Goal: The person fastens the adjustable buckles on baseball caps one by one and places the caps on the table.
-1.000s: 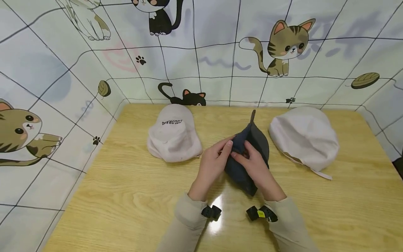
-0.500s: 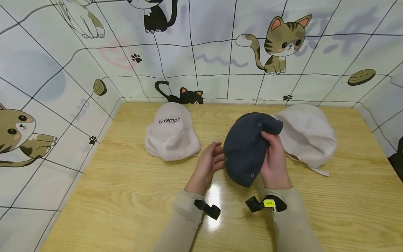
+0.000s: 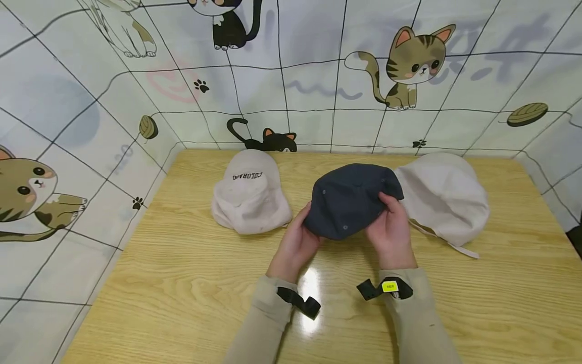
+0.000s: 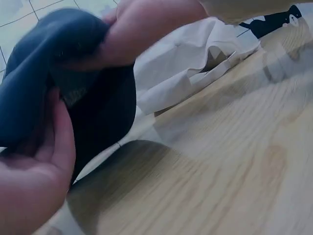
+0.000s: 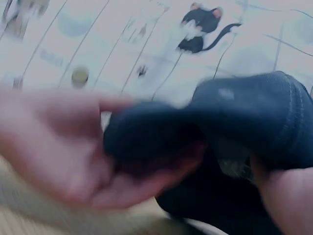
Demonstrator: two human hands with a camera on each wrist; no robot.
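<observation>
A navy cap (image 3: 352, 199) is held up over the table between both hands, its crown facing the head camera. My left hand (image 3: 297, 245) grips the cap's left edge; in the right wrist view its thumb lies above the fabric and its fingers reach underneath. On the other side, my right hand (image 3: 392, 232) holds the right end with the thumb over the outside and the other fingers hidden behind the cloth. The left wrist view looks into the cap's dark inside (image 4: 105, 107), where fingers are tucked under the edge.
To the left lies a pale cap (image 3: 252, 194) lettered COLORADO. A white cap (image 3: 447, 194) with a loose strap lies at the right, partly overlapped by the navy cap. Both lie on a wooden table (image 3: 182, 293) before a cat-print backdrop (image 3: 309, 76).
The navy cap has gone from folded and pinched by both hands to crown outward. It then turned and tilted leftward, and my left hand, apart from it half a second ago, took hold of its edge.
</observation>
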